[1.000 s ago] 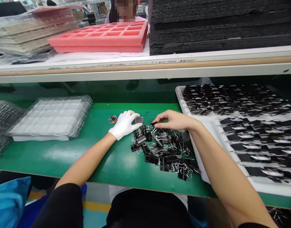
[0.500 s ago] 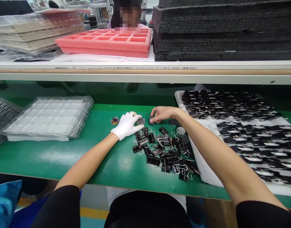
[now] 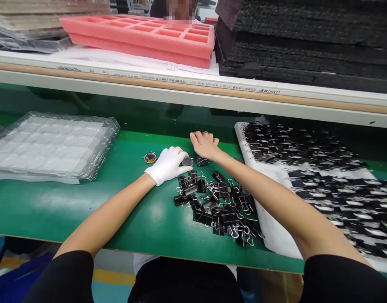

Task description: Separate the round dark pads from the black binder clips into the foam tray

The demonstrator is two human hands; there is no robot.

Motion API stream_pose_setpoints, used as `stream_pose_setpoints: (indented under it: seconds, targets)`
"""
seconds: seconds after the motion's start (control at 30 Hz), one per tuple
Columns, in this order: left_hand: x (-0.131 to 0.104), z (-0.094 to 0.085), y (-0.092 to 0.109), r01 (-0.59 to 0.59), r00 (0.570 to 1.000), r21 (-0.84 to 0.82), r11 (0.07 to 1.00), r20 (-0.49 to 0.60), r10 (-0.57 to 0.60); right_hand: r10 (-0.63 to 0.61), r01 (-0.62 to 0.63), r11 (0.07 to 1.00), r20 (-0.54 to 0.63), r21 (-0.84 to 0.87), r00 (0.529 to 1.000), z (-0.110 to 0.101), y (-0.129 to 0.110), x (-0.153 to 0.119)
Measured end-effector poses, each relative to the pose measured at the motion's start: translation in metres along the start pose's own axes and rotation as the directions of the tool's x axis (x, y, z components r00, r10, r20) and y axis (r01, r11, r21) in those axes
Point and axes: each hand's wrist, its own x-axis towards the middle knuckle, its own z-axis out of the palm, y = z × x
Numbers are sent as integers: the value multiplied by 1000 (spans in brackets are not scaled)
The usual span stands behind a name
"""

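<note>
My left hand [image 3: 168, 165], in a white glove, rests on the green table with thumb and fingers around a dark round disc [image 3: 187, 161]. Left of it lies a round part with an orange inside [image 3: 150, 158]. Bare and curled, my right hand [image 3: 205, 144] is just behind a black binder clip [image 3: 202, 161] standing by the disc; whatever its fingers hold, if anything, is hidden. In front of both hands a loose pile of black binder clips [image 3: 209, 206] spreads over the table.
Clear plastic trays [image 3: 54, 145] are stacked at the left. At the right are white trays [image 3: 269, 210] covered with rows of black clips. A shelf [image 3: 168, 84] crosses above, bearing pink foam trays [image 3: 139, 38] and black foam sheets [image 3: 300, 42]. Beyond it is a person.
My right hand has moved back and slightly left, off the binder clip beside the disc, and its fingers have curled. My left hand keeps its place around the disc. The camera view has tilted.
</note>
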Motion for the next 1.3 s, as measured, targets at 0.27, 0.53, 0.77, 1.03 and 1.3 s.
stream_pose_setpoints:
  seconds: [0.27, 0.53, 0.77, 1.03, 1.3]
  targets:
    - [4, 2, 3, 0, 1000, -31, 1000, 14, 0, 18, -5, 996, -145, 88, 989, 28, 27, -1]
    - [18, 8, 15, -20, 999, -11, 1000, 35, 21, 5, 24, 991, -211, 132, 977, 33, 34, -1]
    - [18, 7, 17, -14, 1000, 2, 1000, 18, 14, 81, -45, 984, -214, 170, 973, 15, 25, -5]
    - [2, -13, 17, 101, 992, 54, 993, -79, -97, 64, 91, 945, 449, -315, 891, -69, 28, -80]
    - [5, -27, 4, -182, 982, 193, 964, -13, 188, -78, 196, 914, 321, -355, 944, -58, 35, -84]
